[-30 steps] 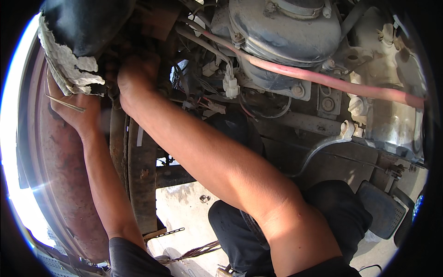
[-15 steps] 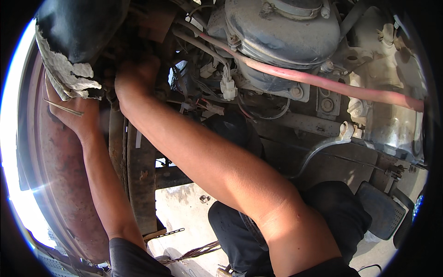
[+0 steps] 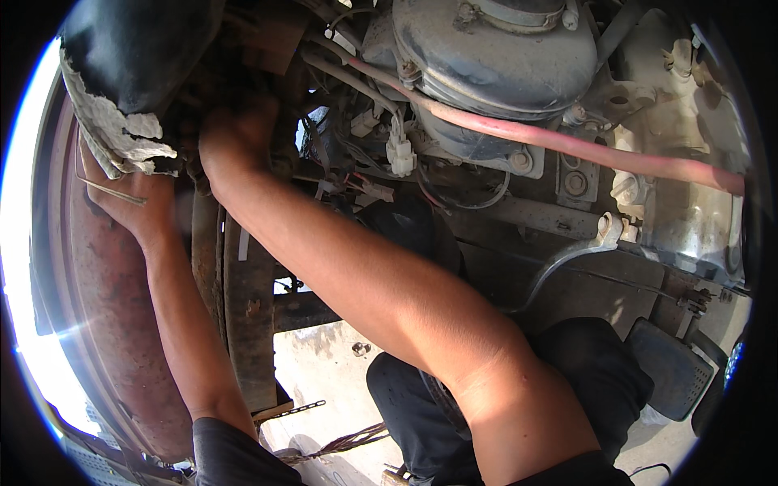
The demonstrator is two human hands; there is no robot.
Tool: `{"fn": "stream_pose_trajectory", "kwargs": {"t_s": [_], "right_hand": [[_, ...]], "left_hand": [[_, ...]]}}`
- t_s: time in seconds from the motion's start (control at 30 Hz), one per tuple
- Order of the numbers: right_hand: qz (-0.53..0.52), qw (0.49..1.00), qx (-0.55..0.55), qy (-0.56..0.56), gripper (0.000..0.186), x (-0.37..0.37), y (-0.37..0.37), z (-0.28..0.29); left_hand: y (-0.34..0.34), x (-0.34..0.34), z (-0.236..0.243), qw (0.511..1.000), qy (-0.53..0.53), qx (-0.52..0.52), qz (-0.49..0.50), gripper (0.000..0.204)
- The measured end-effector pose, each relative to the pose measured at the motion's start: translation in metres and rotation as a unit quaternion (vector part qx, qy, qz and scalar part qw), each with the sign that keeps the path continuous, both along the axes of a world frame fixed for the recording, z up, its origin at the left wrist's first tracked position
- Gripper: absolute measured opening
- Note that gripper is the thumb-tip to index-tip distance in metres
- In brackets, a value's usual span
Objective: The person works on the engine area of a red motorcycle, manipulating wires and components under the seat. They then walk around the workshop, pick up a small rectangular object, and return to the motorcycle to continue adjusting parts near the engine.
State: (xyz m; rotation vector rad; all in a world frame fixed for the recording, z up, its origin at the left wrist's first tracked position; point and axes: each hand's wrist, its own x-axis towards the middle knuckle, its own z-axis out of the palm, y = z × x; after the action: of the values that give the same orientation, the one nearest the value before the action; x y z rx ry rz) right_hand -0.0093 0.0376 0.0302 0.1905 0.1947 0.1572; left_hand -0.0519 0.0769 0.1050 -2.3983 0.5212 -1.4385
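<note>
My left hand point(image 3: 126, 198) reaches up along a rust-red curved panel point(image 3: 113, 324) at the left. Its fingers are hidden behind the frayed grey edge of a torn black cover point(image 3: 138, 57). A thin bent wire point(image 3: 117, 193) crosses the back of that hand; whether it is held cannot be made out. My right hand point(image 3: 239, 134) is deep in the dark space beside the cover, among dim mechanical parts. Shadow hides its fingertips and whatever they touch. My right forearm slants across the middle of the view.
A dusty grey metal canister point(image 3: 494, 65) stands at the top, crossed by a faded red hose point(image 3: 519, 131). White wire connectors point(image 3: 400, 155) hang beside my right forearm. Lower right are a black pedal point(image 3: 664, 368) and a curved metal pipe point(image 3: 559, 263). Twisted wires point(image 3: 348, 440) lie below.
My right hand and forearm have shifted very slightly to the left. My left hand stays in the same place.
</note>
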Motion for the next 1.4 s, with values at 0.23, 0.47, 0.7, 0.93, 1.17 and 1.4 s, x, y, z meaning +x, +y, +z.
{"fn": "stream_pose_trajectory", "kwargs": {"t_s": [0.23, 0.47, 0.7, 0.93, 1.17, 1.4], "right_hand": [[-0.097, 0.988, -0.118, 0.000, 0.019, 0.012, 0.034, -0.003], [-0.162, 0.969, -0.182, 0.044, 0.012, 0.015, 0.042, -0.004], [-0.062, 0.993, -0.090, 0.035, 0.009, 0.016, 0.038, -0.003], [-0.007, 1.000, -0.018, 0.020, 0.016, 0.015, 0.032, 0.003], [0.021, 0.998, 0.053, -0.031, 0.022, 0.007, 0.018, 0.002], [0.030, 0.996, 0.061, -0.050, 0.017, 0.002, 0.005, 0.001]], "left_hand": [[0.000, -0.004, -0.003, 1.000, -0.007, 0.001, 0.001, 0.046], [0.002, -0.002, -0.003, 1.000, -0.012, 0.001, -0.007, 0.049], [-0.002, -0.002, -0.002, 1.000, -0.005, -0.014, 0.001, 0.046], [-0.003, 0.000, -0.002, 1.000, -0.007, -0.006, -0.023, 0.046], [0.008, -0.002, 0.003, 0.999, -0.005, 0.029, 0.015, 0.049], [0.010, -0.002, -0.001, 1.000, -0.022, 0.012, 0.009, 0.049]]}}
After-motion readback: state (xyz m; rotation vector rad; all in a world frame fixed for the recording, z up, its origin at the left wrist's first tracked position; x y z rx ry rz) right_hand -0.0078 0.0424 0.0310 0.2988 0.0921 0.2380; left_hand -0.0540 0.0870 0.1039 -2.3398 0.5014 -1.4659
